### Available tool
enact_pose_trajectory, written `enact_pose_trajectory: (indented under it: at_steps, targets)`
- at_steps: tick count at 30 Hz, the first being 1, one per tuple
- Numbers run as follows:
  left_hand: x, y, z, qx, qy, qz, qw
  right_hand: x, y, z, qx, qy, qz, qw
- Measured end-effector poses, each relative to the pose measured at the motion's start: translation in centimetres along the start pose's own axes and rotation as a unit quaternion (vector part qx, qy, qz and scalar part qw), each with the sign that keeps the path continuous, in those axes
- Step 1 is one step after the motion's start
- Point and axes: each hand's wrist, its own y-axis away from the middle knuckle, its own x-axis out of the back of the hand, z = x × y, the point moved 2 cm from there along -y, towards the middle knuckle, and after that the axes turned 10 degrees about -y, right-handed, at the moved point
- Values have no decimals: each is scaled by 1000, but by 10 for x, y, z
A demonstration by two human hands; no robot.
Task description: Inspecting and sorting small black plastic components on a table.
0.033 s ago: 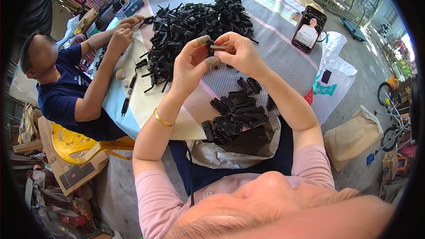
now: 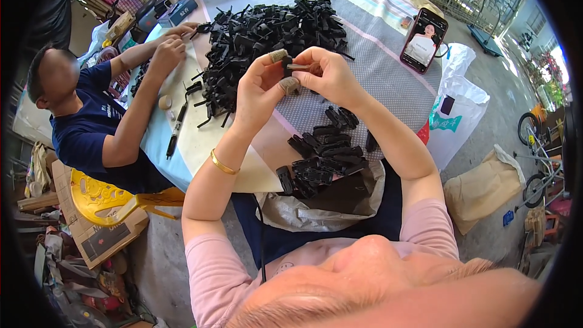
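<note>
Both hands meet above the near edge of a large heap of small black plastic parts (image 2: 267,33). My left hand (image 2: 258,94), with beige tape on thumb and forefinger, pinches one small black plastic part (image 2: 287,65). My right hand (image 2: 333,79) is closed at that part's right side, fingertips together around a thin, light-coloured piece (image 2: 299,67) that reaches to it; its kind is too small to make out. Nearer my body lies a smaller group of black plastic clips (image 2: 328,155), beside an opened whitish sack (image 2: 370,191) at my lap.
Across the left corner, a person (image 2: 91,106) handles black parts at the table. A black pen (image 2: 177,130) and a tape roll (image 2: 165,102) lie left of the heap. A phone (image 2: 424,41) stands at the right; white plastic bags (image 2: 458,103) hang by the table edge.
My hands have sunk very slightly, still joined at the same black part. The other person's nearer hand has shifted a little. Otherwise everything stays in place.
</note>
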Motion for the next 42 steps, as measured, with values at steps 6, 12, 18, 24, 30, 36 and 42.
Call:
enact_pose_trajectory:
  at_steps: [6,12,18,24,30,36,42]
  targets:
    - [3,1,0,-41,1,44,998,6,-6,-2,36,3,29,999]
    - [-5,5,0,-47,-62,40,996,0,2,-16,62,67,-47,995]
    - [-2,7,-6,-33,-59,85,994,-2,3,-15,54,82,-42,994]
    - [1,8,-8,-54,-130,73,987,-5,4,-16,37,62,-49,996]
    - [1,11,4,-237,-312,99,915,-6,7,-20,-104,-18,-64,992]
    - [-4,6,10,-30,75,64,995,-2,4,-24,145,115,-11,983]
    - [8,1,-2,99,356,-54,928,7,3,-30,212,101,-7,972]
